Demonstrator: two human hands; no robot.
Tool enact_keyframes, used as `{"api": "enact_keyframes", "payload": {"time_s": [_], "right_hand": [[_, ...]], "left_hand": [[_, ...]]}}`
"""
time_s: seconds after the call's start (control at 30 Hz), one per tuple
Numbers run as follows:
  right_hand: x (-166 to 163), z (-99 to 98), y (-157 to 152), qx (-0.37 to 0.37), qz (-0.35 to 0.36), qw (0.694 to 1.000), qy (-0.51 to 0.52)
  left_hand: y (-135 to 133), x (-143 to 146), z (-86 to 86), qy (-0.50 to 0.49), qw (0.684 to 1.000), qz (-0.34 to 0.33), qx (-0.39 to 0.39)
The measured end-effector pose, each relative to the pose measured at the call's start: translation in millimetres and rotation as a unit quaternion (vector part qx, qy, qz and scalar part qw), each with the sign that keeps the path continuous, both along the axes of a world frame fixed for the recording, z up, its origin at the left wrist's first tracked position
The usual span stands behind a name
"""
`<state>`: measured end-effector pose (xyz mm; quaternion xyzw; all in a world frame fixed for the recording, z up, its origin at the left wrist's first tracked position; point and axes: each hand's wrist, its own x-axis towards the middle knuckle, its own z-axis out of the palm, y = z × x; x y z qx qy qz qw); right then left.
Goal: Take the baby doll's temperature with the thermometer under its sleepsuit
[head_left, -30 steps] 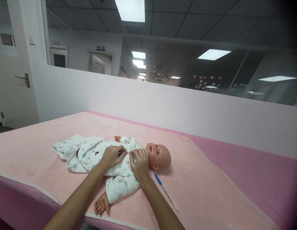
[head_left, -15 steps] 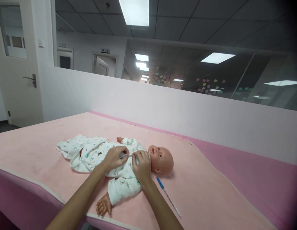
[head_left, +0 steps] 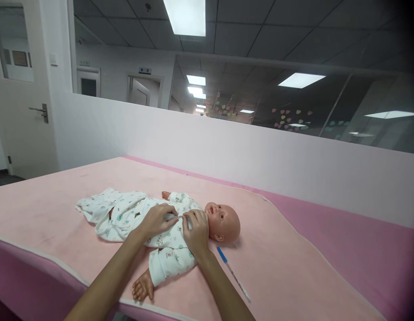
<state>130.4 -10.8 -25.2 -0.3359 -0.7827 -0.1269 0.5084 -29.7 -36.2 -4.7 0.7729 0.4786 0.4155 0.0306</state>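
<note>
A baby doll lies on its back, its head to the right, dressed in a white printed romper. Over the doll's chest, my left hand pinches the edge of the romper's front between thumb and fingers. Just right of it, close to the doll's chin, my right hand is closed in a pinch on the same cloth edge. A short strip of white cloth spans the gap between the two hands. Whether a fastener sits under the fingertips is hidden.
A thermometer-like stick with a blue cap lies right of my right forearm, below the doll's head. The pink padded mat has a raised, darker pink border. Behind it stands a white low wall with a window above; a door is at left.
The whole view has shifted slightly. Both hands stay pinched at the doll's chest, with hardly any movement against the romper.
</note>
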Motion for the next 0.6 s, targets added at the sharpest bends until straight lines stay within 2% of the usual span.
{"api": "enact_keyframes", "payload": {"time_s": [0.13,0.43,0.6], "right_hand": [[0.2,-0.8,0.8,-0.005,0.005,1.0,0.0],[0.5,2.6,-3.7,-0.014,0.02,1.0,0.0],[0.9,1.7,-4.2,-0.021,0.026,0.999,0.002]], "left_hand": [[0.9,-0.8,-1.0,-0.001,1.0,0.01,0.005],[3.4,3.8,-9.7,0.033,0.994,0.075,0.069],[1.4,2.6,-6.7,0.024,0.995,0.078,0.059]]}}
